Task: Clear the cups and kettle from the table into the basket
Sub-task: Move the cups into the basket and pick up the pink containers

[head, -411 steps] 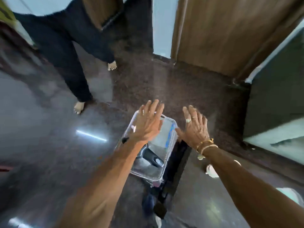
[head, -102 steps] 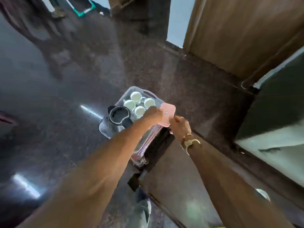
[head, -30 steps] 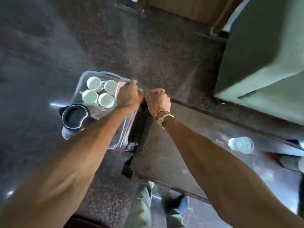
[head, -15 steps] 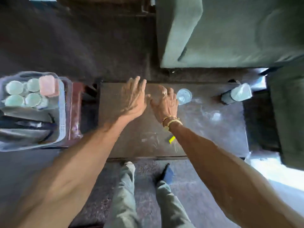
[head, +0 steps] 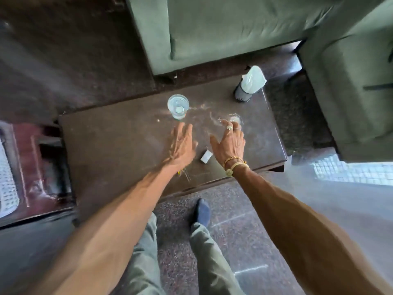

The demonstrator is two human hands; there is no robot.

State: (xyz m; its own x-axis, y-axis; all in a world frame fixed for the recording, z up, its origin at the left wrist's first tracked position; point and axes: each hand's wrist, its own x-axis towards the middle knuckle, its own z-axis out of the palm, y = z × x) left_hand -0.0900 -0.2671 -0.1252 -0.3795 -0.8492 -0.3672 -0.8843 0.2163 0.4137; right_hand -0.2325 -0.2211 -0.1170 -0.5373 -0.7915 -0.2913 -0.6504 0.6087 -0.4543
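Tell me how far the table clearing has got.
Looks done: little stands on the table; the basket is only an edge at left, contents unseen. In hand: nothing; the left hand and right hand are open, reaching toward a clear glass and what looks like a second glass. Left: those glasses.

One wide-angle camera, worn on the person's head, looks almost straight down and close onto the table (head: 119,141), sofa (head: 234,24) at 12 o'clock, basket (head: 6,173) edge at 9, the wearer's legs (head: 144,262) at 6.
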